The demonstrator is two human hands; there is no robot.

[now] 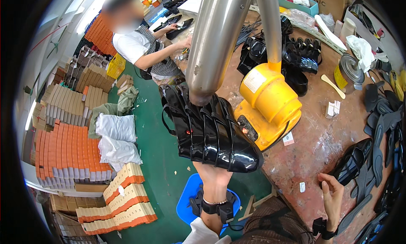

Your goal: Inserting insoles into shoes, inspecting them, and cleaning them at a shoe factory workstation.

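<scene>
My left hand (212, 176) holds up a glossy black strappy shoe (207, 134) from below, its fingers mostly hidden behind it. The shoe's toe points to the lower right. Directly over its upper comes the mouth of a wide metal pipe (215, 41); whether they touch I cannot tell. Beside the shoe stands a yellow blower machine (270, 100) on the table. Further right, my right hand (331, 195) hovers over the table edge, fingers loosely bent and apart, nothing in them. Nearest to it lies another black shoe (353, 159).
Black shoes (302, 54) crowd the table (313, 159) behind the blower; dark insoles (374, 168) line its right side. A tin can (349, 73) stands at far right. Below my left arm is a blue bin (184, 204). A co-worker (137, 49) handles shoes at far left, near stacked boxes (67, 151).
</scene>
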